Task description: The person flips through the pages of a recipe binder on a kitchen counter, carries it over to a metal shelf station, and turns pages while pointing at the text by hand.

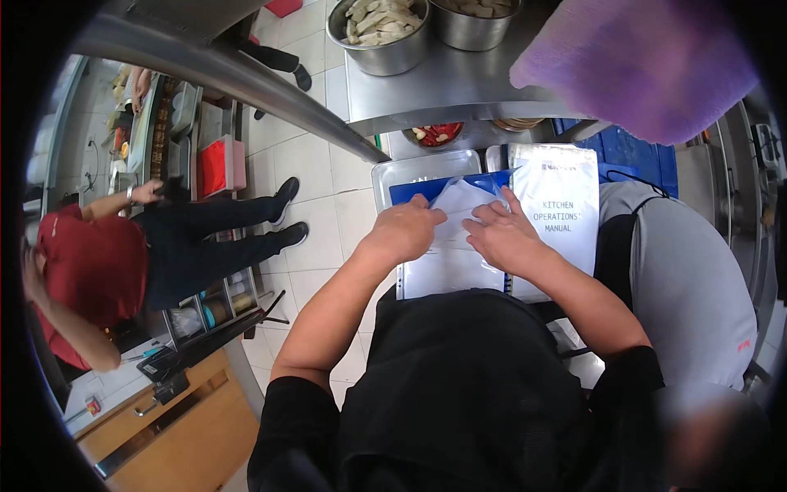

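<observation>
A blue folder lies spread in front of me, with clear plastic sleeves inside. On its right side, a page in a sleeve reads "Kitchen Operations' Manual". My left hand pinches the upper left edge of a white sheet of paper at the left sleeve. From the other side, my right hand has curled fingers at the sheet's right edge, its index finger pointing up against the sleeve. Whether the sheet sits fully inside the sleeve I cannot tell.
A steel table ahead carries metal pots of pale cut pieces. Below are a bowl of red and pale pieces and a metal tray. A purple cloth hangs upper right. A person in a red shirt stands left.
</observation>
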`<state>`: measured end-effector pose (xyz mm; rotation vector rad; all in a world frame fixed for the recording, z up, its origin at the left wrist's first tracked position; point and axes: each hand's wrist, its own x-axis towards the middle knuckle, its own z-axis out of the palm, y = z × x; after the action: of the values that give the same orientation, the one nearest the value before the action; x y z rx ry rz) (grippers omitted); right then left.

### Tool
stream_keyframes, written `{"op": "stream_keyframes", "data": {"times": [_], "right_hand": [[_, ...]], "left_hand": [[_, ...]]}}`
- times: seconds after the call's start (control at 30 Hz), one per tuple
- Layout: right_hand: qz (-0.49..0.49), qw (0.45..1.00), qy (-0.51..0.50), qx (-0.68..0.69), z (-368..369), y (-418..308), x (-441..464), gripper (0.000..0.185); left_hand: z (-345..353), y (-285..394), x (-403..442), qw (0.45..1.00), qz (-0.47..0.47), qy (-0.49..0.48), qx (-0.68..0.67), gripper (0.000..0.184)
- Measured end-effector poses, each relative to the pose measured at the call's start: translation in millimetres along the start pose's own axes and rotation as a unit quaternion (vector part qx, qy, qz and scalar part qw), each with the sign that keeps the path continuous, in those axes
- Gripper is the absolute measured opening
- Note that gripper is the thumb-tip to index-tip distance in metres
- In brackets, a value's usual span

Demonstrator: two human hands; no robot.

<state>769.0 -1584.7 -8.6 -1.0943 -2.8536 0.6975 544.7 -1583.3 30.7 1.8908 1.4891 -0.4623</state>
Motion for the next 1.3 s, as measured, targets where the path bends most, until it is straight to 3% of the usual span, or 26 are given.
{"op": "stream_keyframes", "data": {"times": [0.27, 0.47, 0.57, 0.77, 0.97, 1.3], "right_hand": [[-0.014, 0.999, 0.039, -0.006, 3, -1, -3, 0.024], [-0.002, 1.000, 0.007, -0.006, 4, -1, 0, 0.024], [-0.021, 0.996, 0.082, -0.005, 11, 0, -1, 0.024], [0.032, 0.999, -0.018, -0.011, 4, -5, 0, 0.021], [-0.006, 0.999, -0.014, -0.030, 10, 0, -2, 0.019], [0.073, 0.995, -0.052, -0.047, 1, -4, 14, 0.038]], "left_hand": [[-2, 4, 6, 1.000, -0.008, 0.015, 0.014, 0.030], [-13, 24, 20, 0.999, -0.036, 0.022, 0.011, 0.030], [-16, 34, 22, 0.997, -0.052, 0.011, 0.048, 0.028], [-4, 25, 36, 0.994, -0.094, 0.016, 0.056, 0.031], [-3, 18, 40, 0.994, -0.096, 0.019, 0.044, 0.030], [-12, 12, 38, 0.996, -0.080, 0.016, 0.048, 0.028]]}}
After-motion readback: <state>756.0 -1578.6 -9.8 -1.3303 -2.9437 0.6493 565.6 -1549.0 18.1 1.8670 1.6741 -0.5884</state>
